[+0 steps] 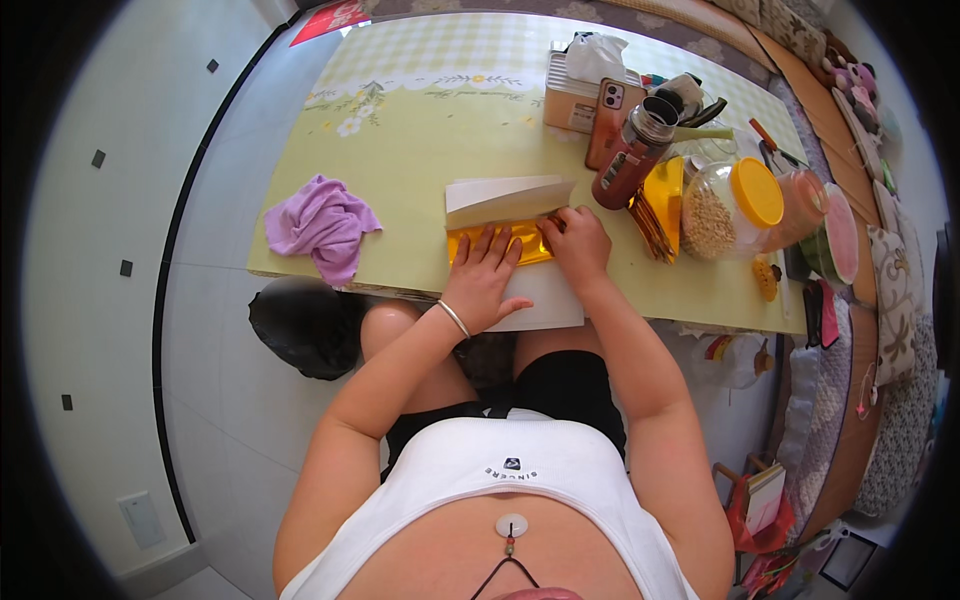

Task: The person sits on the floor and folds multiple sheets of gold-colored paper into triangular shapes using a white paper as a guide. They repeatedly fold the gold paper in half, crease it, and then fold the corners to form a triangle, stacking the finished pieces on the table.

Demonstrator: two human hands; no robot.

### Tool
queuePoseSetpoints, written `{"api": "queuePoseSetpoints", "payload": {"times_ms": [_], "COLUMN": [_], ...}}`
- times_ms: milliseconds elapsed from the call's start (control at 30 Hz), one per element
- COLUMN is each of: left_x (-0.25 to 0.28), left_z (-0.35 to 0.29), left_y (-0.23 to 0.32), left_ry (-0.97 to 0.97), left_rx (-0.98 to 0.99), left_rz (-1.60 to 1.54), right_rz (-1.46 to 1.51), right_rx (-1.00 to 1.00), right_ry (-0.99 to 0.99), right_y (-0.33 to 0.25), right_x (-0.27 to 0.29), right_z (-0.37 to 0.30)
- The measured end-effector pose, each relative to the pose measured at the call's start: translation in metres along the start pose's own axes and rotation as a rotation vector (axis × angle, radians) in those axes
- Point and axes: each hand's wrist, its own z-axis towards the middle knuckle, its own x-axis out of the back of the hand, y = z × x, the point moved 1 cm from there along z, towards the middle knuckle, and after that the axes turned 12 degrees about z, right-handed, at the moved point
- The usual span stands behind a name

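A strip of shiny gold foil paper (533, 243) lies across white paper near the table's front edge. Flat on its left part rests my left hand (482, 283), fingers stretched out and thumb apart, a bracelet on the wrist. My right hand (582, 245) has its fingers drawn together at the foil's right end and pinches that edge; the fingertips partly hide it. Beyond the foil, a white paper flap (505, 202) stands slightly raised with a crease. On the near side, white paper (545, 300) reaches over the table's edge toward my lap.
A purple cloth (322, 227) lies crumpled at the left. To the right stand a dark red flask (630, 160), a phone (612, 110), a tissue box (570, 95), folded gold sheets (660, 205) and a yellow-lidded jar (712, 215). A black bag (305, 325) hangs below the table's front-left edge.
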Motion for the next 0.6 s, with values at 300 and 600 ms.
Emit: {"api": "queuePoseSetpoints", "payload": {"times_ms": [300,600], "left_x": [-0.004,-0.009], "left_z": [-0.003,-0.005], "left_y": [0.003,0.006], "left_ry": [0.024,0.041], "left_rx": [0.046,0.080], "left_rz": [0.016,0.059], "right_rz": [0.007,-0.088], "right_rx": [-0.013,0.027], "right_ry": [0.002,-0.010], "right_y": [0.001,-0.007], "right_x": [-0.003,0.000], "right_z": [0.001,0.002]}}
